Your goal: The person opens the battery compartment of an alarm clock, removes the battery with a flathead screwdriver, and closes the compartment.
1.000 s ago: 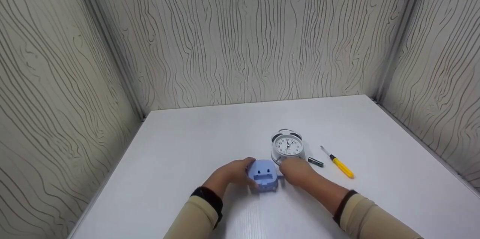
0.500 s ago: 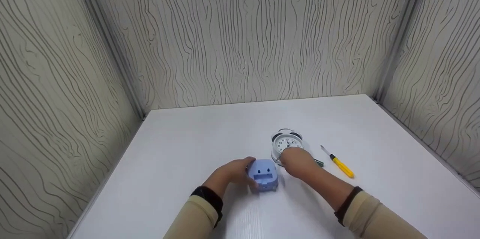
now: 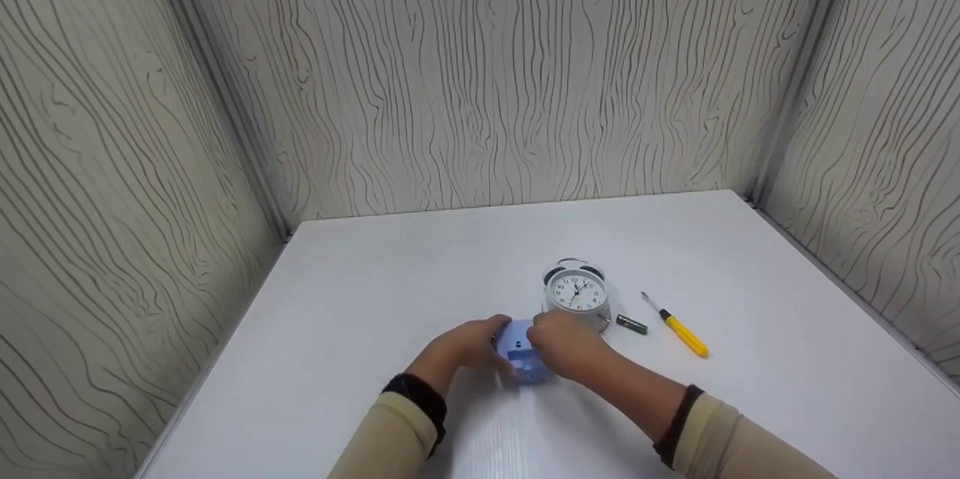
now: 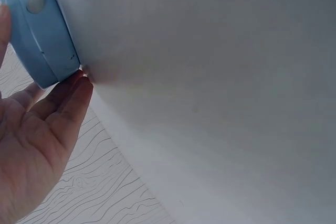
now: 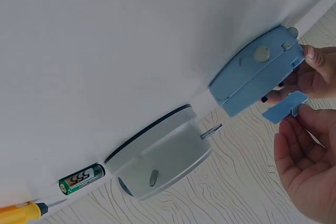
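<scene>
A small blue alarm clock (image 3: 514, 334) lies on the table with its back up, two dark knobs and a battery slot on it. My left hand (image 3: 472, 344) grips its left side, thumb near the front and fingers behind, as the left wrist view also shows of the clock (image 4: 44, 35). Over the clock's right half is my right hand (image 3: 570, 344), hiding part of the back. In the right wrist view its thumb and fingers pinch a thin blue battery cover (image 5: 283, 107), close above the open slot side.
A white twin-bell alarm clock (image 3: 576, 291) stands just behind my right hand. To its right lie a green battery (image 3: 631, 324) and a screwdriver with a yellow handle (image 3: 686, 334). Wood-patterned panels (image 3: 495, 73) wall the white table (image 3: 375, 276) at the back and sides.
My right hand moved up over the white clock's front, then back left and down onto the blue clock. The left hand and the blue clock stayed put.
</scene>
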Tool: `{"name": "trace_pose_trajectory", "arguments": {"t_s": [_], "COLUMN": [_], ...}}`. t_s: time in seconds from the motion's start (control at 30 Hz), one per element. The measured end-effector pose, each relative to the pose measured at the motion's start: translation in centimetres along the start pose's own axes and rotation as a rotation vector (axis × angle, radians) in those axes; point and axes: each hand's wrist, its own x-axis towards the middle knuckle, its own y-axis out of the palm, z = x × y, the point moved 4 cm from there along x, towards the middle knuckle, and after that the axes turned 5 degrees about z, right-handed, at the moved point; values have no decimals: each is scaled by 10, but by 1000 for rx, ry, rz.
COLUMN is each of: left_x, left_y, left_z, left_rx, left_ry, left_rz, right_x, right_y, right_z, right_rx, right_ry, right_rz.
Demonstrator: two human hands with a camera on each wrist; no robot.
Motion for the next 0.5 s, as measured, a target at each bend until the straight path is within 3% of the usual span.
{"name": "trace_pose_trajectory", "arguments": {"t_s": [0.23,0.5], "left_x": [0,-1], "left_y": [-1,-1], "left_z": [-1,-1], "left_rx": [39,29], "left_ry": [65,34], "left_rz": [0,4], "right_x": [-3,0], "right_y": [-3,2], "right_z": [15,20], "right_rx": [2,-53], "right_ry": [-75,-87], "right_rz": [-62,-49]}}
